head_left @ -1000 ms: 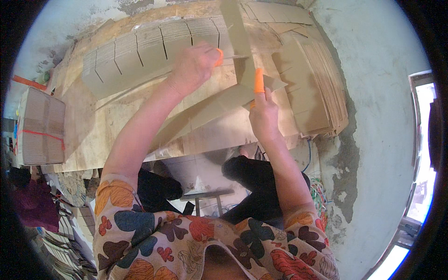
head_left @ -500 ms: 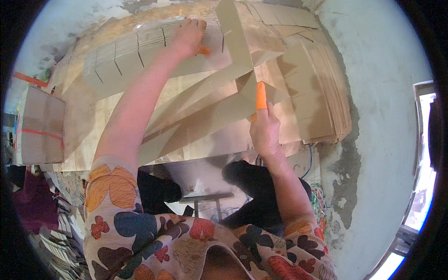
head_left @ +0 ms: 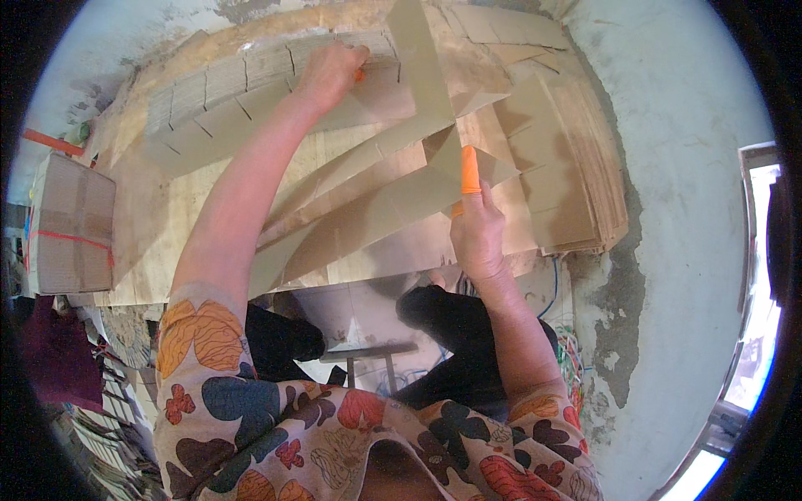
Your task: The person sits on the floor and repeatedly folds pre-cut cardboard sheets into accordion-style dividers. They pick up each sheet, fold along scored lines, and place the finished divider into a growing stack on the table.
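A cardboard frame (head_left: 376, 202) of crossed strips stands on the wooden worktop (head_left: 159, 250), its long strips slanting away toward the left. The right hand (head_left: 479, 234) is at the frame's near right corner, its grip closed on the cardboard there, the index finger straight along it in an orange finger cover (head_left: 470, 171). Beyond the frame, to its left, runs a row of slotted strips (head_left: 267, 63). The left hand (head_left: 328, 77) is at that row, its grip pinching the front strip (head_left: 221, 127) at the top edge; the slots of this strip sit out of line with those behind. Right of the frame lies a thick pile of cardboard (head_left: 576, 167). Well to its left stands a carton (head_left: 71, 221) tied with red string.
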Available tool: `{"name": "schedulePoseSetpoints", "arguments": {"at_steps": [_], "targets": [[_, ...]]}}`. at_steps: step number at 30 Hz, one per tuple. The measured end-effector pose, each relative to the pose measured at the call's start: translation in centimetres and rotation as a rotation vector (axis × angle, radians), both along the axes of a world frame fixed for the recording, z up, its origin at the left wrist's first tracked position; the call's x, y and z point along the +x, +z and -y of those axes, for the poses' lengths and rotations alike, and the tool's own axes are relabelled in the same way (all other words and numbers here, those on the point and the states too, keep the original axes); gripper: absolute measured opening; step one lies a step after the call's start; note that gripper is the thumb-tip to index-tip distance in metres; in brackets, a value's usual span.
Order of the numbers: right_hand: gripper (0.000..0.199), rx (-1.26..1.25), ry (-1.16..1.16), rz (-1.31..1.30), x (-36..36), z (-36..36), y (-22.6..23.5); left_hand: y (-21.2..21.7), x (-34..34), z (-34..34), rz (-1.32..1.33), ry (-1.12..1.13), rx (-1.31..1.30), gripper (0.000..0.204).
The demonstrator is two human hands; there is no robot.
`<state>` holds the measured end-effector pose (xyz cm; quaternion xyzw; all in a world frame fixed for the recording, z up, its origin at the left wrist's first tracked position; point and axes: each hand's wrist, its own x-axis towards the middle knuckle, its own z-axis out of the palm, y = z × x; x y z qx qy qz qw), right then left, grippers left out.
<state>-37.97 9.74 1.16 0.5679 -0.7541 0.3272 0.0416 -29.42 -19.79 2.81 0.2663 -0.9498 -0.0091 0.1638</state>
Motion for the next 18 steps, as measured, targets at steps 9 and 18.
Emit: {"name": "schedulePoseSetpoints", "arguments": {"at_steps": [9, 18], "targets": [[0.065, 0.039, -0.010, -0.030, 0.3, -0.6, 0.4, 0.6, 0.7, -1.2, -0.248, -0.101, -0.001, 0.018], [0.068, 0.158, -0.068, -0.022, 1.9, -3.2, 3.2, 2.8, 2.0, -5.0, -0.337, -0.217, -0.072, 0.011]]}}
